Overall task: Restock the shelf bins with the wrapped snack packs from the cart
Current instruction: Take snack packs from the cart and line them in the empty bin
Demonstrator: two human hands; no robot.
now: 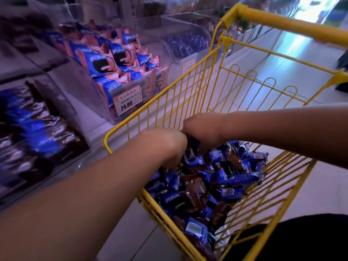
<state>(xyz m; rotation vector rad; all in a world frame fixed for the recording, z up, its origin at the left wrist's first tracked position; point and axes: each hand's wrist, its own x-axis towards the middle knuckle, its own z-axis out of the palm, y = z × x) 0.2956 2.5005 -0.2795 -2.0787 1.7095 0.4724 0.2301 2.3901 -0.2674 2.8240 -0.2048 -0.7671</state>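
A yellow wire cart (pixel 165 102) holds a heap of blue-and-brown wrapped snack packs (pixel 222 178). Both my hands reach down into it. My left hand (pixel 167 147) is buried in the heap at the cart's left side, fingers curled down among packs. My right hand (pixel 203 130) is just beside it, fingers curled round dark packs at the top of the heap. Fingertips of both hands are hidden by wrappers. On the left, a clear shelf bin (pixel 79 117) holds matching blue-and-brown packs (pixel 33 132).
A second clear bin (pixel 105 102) with blue-and-pink packs and a 24.80 price tag (pixel 127 102) stands further along the shelf. Another bin (pixel 188 59) of dark blue packs sits behind it. The cart's yellow handle (pixel 282 23) is at top right. A pale floor (pixel 282 59) runs right of the shelf.
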